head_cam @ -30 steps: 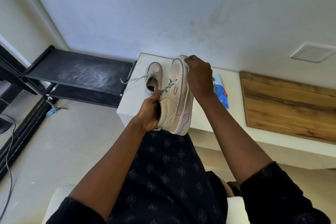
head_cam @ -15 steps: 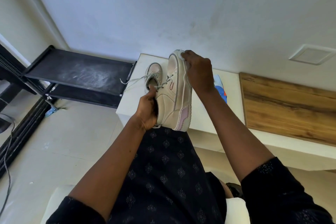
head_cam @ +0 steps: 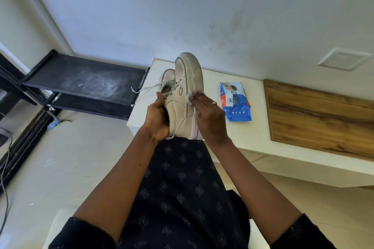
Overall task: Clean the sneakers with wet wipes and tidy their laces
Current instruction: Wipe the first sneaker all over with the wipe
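A beige sneaker (head_cam: 187, 87) with a pale purple heel patch is held up on its side, toe pointing away, above my lap. My left hand (head_cam: 157, 119) grips it at the opening near the heel. My right hand (head_cam: 206, 115) presses a small white wet wipe (head_cam: 189, 98) against the sneaker's side by the sole. The second sneaker (head_cam: 168, 77) stands on the white table behind, mostly hidden, its grey laces (head_cam: 145, 89) trailing loose to the left. A blue pack of wet wipes (head_cam: 234, 101) lies on the table to the right.
The white table (head_cam: 255, 137) runs to the right with a wooden board (head_cam: 319, 117) on it. A black shelf rack (head_cam: 85, 85) stands left of the table. Cables lie on the floor at far left. My dark patterned clothing fills the foreground.
My right hand slid from the sneaker's toe down along its side to the middle, uncovering the wipes pack. The sneaker has tipped more upright.
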`<state>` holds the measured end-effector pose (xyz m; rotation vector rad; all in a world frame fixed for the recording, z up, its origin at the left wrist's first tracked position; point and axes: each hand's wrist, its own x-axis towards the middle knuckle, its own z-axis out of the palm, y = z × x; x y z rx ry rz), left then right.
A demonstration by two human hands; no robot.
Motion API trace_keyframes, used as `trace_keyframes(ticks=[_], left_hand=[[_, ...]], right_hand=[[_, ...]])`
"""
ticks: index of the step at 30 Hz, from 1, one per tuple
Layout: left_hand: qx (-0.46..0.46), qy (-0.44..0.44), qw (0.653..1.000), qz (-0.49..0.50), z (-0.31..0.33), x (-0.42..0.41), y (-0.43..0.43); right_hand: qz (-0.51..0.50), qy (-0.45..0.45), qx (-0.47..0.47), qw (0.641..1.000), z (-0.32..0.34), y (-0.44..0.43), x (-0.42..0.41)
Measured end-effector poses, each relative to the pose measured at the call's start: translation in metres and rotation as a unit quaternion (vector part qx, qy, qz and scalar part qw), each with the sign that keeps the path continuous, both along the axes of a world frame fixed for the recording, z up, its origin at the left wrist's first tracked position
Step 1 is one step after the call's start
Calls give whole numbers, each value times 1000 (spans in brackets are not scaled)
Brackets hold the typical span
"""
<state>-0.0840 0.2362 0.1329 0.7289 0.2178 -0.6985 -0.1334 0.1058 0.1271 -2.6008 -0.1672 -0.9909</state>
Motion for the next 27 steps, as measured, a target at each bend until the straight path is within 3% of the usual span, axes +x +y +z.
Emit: trace_keyframes(ticks=[11, 20, 27], left_hand=[[49, -7, 998, -38, 2, -1, 1], [48, -13, 998, -31, 4, 3, 2], [23, 3, 1000, -8, -5, 6, 7]], right_hand=[[41, -57, -73, 995, 24, -33, 38], [56, -85, -15, 995, 39, -36, 47], [138, -53, -4, 989, 14, -33, 15]])
